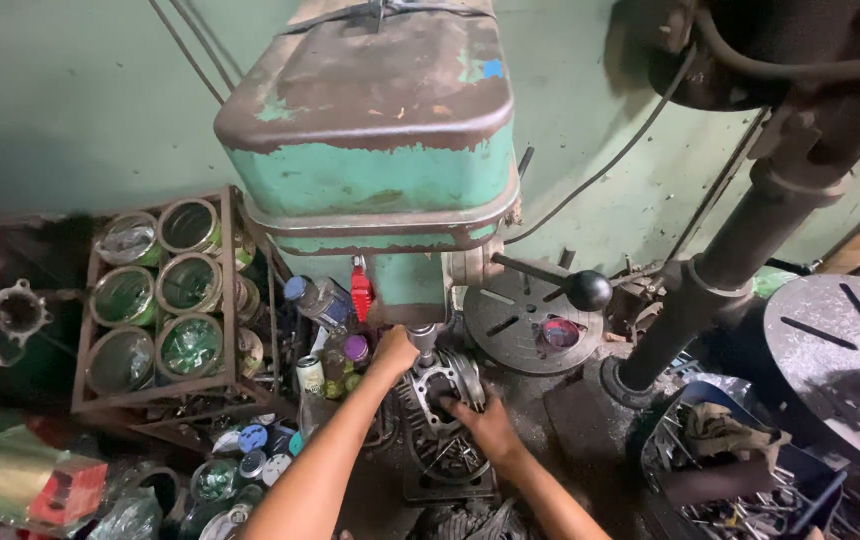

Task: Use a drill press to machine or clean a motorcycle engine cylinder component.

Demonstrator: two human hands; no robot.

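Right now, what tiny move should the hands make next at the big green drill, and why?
Probably nudge the metal part so it sits straight under the drill tip. The left hand is up by the tip, and the right hand holds the part's near edge, so lining up seems unfinished.

Both hands [393,352] fwd, fingers curled

Your left hand [393,352] and right hand [485,425] rest on a finned engine cylinder [442,385] of dull, grimy cast metal. Above it the drill press head [375,150] shows flaking green paint over rough brown rust. Its lever knob [588,290] is glossy black; the tins [190,285] in the rusty rack have shiny metal rims
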